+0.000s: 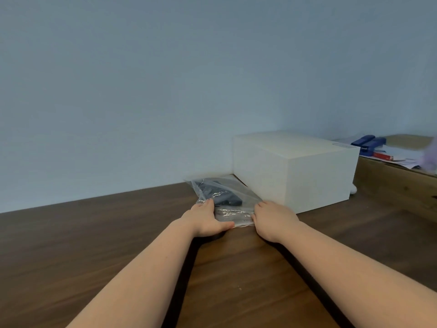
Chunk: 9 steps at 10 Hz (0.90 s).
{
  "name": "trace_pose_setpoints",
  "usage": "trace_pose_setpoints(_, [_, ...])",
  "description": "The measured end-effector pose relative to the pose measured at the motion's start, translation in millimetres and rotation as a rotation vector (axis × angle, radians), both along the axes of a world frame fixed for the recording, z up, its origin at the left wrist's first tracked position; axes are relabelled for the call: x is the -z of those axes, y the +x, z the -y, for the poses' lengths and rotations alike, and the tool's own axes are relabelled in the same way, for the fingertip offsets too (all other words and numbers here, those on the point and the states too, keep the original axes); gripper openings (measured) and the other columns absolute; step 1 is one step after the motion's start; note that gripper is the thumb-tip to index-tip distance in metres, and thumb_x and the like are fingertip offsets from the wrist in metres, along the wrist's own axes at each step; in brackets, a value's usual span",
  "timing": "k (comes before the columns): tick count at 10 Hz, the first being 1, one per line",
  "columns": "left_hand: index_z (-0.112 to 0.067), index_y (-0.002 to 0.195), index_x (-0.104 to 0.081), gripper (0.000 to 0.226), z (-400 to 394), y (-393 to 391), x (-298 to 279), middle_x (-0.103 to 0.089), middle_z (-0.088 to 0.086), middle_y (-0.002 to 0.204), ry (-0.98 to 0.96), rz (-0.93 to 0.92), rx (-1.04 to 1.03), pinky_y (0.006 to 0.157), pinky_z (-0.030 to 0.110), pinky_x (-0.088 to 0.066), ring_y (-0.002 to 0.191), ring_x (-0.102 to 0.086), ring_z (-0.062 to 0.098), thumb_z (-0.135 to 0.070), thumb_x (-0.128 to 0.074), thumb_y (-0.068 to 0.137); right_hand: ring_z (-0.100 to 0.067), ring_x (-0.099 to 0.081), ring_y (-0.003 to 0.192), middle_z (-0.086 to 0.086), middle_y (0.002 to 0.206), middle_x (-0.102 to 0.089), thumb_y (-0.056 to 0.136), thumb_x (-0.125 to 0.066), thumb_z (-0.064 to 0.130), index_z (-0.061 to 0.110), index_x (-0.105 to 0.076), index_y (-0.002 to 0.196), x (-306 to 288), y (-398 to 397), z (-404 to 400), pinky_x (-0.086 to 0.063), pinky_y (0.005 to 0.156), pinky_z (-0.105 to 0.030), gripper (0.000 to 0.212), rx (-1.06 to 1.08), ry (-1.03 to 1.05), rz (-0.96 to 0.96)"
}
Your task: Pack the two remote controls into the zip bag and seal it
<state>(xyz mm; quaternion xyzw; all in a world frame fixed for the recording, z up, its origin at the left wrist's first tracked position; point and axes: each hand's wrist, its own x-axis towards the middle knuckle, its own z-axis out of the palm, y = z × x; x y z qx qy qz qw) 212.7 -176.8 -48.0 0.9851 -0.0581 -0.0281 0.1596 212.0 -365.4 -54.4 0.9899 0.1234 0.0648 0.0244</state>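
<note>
Left hand (pixel 208 218) and right hand (pixel 272 218) are placed on the near edge of the zip bag (pixel 236 213).
The left is laid flat; the right's hold cannot be told. The seal should be pressed evenly along its length. Remote controls (pixel 227 198) show dark inside; count and closure are unclear.

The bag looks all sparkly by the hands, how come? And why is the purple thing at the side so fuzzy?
Head view: light glints off the crinkled clear plastic of the zip bag between the left hand and the right hand; head view, right edge: the purple thing is smeared, too blurred to identify; head view: dark shadows run beside both arms on the table.
</note>
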Motion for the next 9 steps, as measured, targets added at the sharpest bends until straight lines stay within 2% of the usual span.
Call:
trace_pose_setpoints(2, [-0.014,0.126,-0.037,0.081,0.2,1.9,5.4,-0.041,0.006,0.141,-0.035,0.074,-0.027,0.106,0.045,-0.035,0.132,-0.032,0.027,-0.07,-0.051,0.069,-0.03,-0.056,0.108,-0.012,0.119,-0.06,0.095,-0.037,0.017,0.008,-0.058,0.112,6.8,13.3,-4.1,-0.045,0.084,-0.036,0.028,0.025,0.067,0.082])
trace_pose_setpoints(3, [-0.013,0.126,-0.036,0.078,-0.2,-6.6,10.3,-0.041,0.006,0.142,-0.004,0.156,-0.027,0.105,0.043,-0.035,0.132,-0.033,0.026,-0.07,-0.047,0.073,-0.03,-0.056,0.106,-0.013,0.115,-0.061,0.095,-0.038,0.017,0.008,-0.058,0.108,10.4,14.8,-3.0,-0.044,0.082,-0.036,0.026,0.0,0.122,0.105])
trace_pose_setpoints(4, [-0.014,0.139,-0.022,0.089,-2.1,-15.9,14.9,-0.03,0.004,0.151,0.018,0.232,-0.048,0.108,0.043,-0.031,0.138,-0.026,0.023,-0.072,-0.041,0.074,-0.03,-0.056,0.105,-0.013,0.113,-0.062,0.098,-0.034,0.02,0.006,-0.059,0.107,10.4,12.2,-1.6,-0.044,0.083,-0.037,0.029,-0.047,0.126,0.114])
trace_pose_setpoints(5, [-0.016,0.143,-0.015,0.091,-3.6,-23.6,17.0,-0.024,0.002,0.154,0.033,0.263,-0.075,0.109,0.043,-0.03,0.14,-0.023,0.02,-0.073,-0.037,0.075,-0.031,-0.056,0.104,-0.015,0.113,-0.062,0.1,-0.03,0.026,0.005,-0.058,0.107,7.9,8.1,-0.9,-0.043,0.085,-0.038,0.036,-0.045,0.143,0.091])
trace_pose_setpoints(6, [-0.016,0.141,-0.02,0.086,-5.2,-28.3,19.3,-0.026,0.003,0.153,0.051,0.264,-0.09,0.11,0.044,-0.032,0.139,-0.025,0.02,-0.072,-0.032,0.078,-0.034,-0.057,0.104,-0.017,0.114,-0.062,0.1,-0.028,0.027,0.005,-0.058,0.107,9.6,6.0,0.7,-0.042,0.082,-0.037,0.037,-0.033,0.121,0.093])
trace_pose_setpoints(7, [-0.016,0.141,-0.021,0.083,-6.4,-33.6,19.7,-0.026,0.003,0.153,0.046,0.246,-0.094,0.111,0.044,-0.03,0.14,-0.024,0.02,-0.07,-0.031,0.08,-0.033,-0.058,0.098,-0.016,0.108,-0.063,0.1,-0.028,0.024,0.005,-0.057,0.101,10.6,0.7,3.4,-0.037,0.072,-0.034,0.034,-0.025,0.129,0.085])
trace_pose_setpoints(8, [-0.015,0.143,-0.017,0.081,-5.4,-39.5,19.3,-0.022,0.003,0.155,0.029,0.276,-0.094,0.113,0.043,-0.027,0.141,-0.021,0.019,-0.067,-0.031,0.082,-0.032,-0.057,0.092,-0.013,0.101,-0.062,0.097,-0.032,0.019,0.011,-0.053,0.089,11.8,-5.3,6.4,-0.039,0.069,-0.035,0.024,-0.039,0.162,0.13])
trace_pose_setpoints(9, [-0.013,0.133,-0.032,0.068,-5.3,-42.7,17.9,-0.042,0.004,0.142,0.0,0.309,-0.099,0.102,0.041,-0.037,0.13,-0.038,0.022,-0.061,-0.035,0.085,-0.033,-0.057,0.094,-0.013,0.1,-0.063,0.098,-0.032,0.022,0.01,-0.052,0.089,3.6,-18.5,14.3,-0.041,0.071,-0.036,0.024,-0.042,0.248,0.17])
